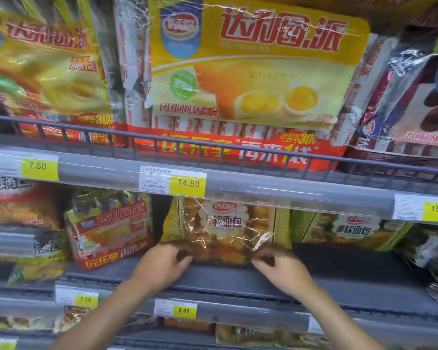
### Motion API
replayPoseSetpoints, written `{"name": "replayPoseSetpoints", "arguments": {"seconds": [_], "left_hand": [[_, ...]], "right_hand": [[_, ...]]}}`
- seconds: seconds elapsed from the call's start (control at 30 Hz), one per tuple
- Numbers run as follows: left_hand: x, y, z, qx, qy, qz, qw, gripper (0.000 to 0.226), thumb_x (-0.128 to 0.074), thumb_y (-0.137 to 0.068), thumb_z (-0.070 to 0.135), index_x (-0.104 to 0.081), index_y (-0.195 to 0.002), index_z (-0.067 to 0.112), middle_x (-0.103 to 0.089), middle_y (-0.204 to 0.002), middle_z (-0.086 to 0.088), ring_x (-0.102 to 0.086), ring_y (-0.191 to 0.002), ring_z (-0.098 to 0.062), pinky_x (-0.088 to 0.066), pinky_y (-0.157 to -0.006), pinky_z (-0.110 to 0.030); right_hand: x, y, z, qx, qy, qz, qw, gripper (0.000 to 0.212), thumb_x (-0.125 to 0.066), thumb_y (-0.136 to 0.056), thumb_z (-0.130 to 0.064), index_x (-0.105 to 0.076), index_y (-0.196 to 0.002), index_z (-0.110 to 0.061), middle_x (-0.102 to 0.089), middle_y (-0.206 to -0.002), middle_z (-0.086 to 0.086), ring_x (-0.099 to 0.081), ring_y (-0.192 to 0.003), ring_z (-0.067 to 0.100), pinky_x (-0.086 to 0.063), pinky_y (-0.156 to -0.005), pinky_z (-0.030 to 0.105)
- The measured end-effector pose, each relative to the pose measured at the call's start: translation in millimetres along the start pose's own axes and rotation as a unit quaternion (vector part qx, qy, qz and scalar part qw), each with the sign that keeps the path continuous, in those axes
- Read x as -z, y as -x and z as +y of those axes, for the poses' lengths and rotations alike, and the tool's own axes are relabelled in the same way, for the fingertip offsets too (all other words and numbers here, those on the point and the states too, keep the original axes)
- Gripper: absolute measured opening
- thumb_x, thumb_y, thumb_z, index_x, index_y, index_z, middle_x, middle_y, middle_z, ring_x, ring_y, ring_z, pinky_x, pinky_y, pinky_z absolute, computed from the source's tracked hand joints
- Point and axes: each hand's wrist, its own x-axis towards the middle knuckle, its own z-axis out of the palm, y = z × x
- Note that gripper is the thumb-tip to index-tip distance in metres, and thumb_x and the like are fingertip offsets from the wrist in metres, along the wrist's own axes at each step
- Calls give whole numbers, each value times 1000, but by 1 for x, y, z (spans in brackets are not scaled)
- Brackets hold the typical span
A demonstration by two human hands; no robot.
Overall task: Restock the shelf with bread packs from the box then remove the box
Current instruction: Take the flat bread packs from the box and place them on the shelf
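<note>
Our left hand (162,261) and right hand (276,265) pinch the bottom corners of the bread pack (223,231), which stands on the shelf (238,279). If we let go early, it may tip forward and fall. We see no box.

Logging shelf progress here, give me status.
Left hand and right hand grip the clear yellow-edged bread pack by its bottom edge, upright on the grey middle shelf. Box not in view. Nothing blocking.

Yellow price tags (188,183) read 14.80 and 9.90 (184,310); large yellow pie bag (250,72) above.
</note>
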Motion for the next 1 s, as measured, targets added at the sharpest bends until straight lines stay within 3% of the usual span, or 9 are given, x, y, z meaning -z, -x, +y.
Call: {"name": "replayPoseSetpoints", "arguments": {"seconds": [0.07, 0.2, 0.37, 0.53, 0.83, 1.0], "left_hand": [[-3, -3, -2, 4, 1, -2, 1000, 24, -53, -92, 41, -67, -111, 39, -76, -104, 7, -71, -95, -18, -52, -79, -29], [-7, -10, -8, -5, 17, -30, 999, 32, -55, -94, 34, -62, -124, 42, -72, -119, 8, -68, -106, -19, -50, -83, -28], [-11, -27, -11, -23, 65, -36, 997, 41, -60, -94, 21, -60, -129, 42, -60, -139, 14, -57, -125, -10, -35, -92, -7], [-14, -45, -13, 13, 69, -66, 995, 35, -59, -95, 28, -57, -127, 42, -61, -137, 11, -59, -123, -14, -47, -100, -26], [-15, -40, -18, 22, 65, -78, 995, 40, -59, -94, 37, -51, -132, 47, -57, -141, 11, -59, -123, -16, -49, -98, -28], [-8, -22, -19, 14, 29, -73, 997, 44, -58, -94, 41, -52, -137, 37, -58, -143, 6, -57, -127, -18, -47, -101, -28]], "right_hand": [[-4, -8, 3, 1, 7, -7, 1000, 5, -60, -90, -54, -61, -85, -52, -68, -104, -24, -63, -95, 2, -53, -84, 26], [-5, -19, 4, 13, -4, -49, 999, 8, -65, -92, -43, -63, -100, -43, -65, -107, -20, -62, -98, 2, -52, -88, 25], [-10, -39, 5, 2, -25, -67, 997, 17, -68, -94, -35, -60, -107, -40, -63, -112, -16, -61, -105, 4, -49, -94, 23], [-14, -51, 10, 4, -22, -50, 999, 15, -66, -94, -35, -65, -109, -37, -64, -110, -16, -60, -102, 2, -49, -91, 22], [-14, -41, 7, -7, -15, -66, 998, 26, -66, -94, -39, -63, -119, -36, -60, -121, -13, -58, -110, 6, -47, -96, 23], [-11, -16, 0, 0, 12, -45, 999, 31, -64, -95, -42, -62, -125, -33, -55, -131, -11, -54, -121, 10, -42, -99, 24]]}}
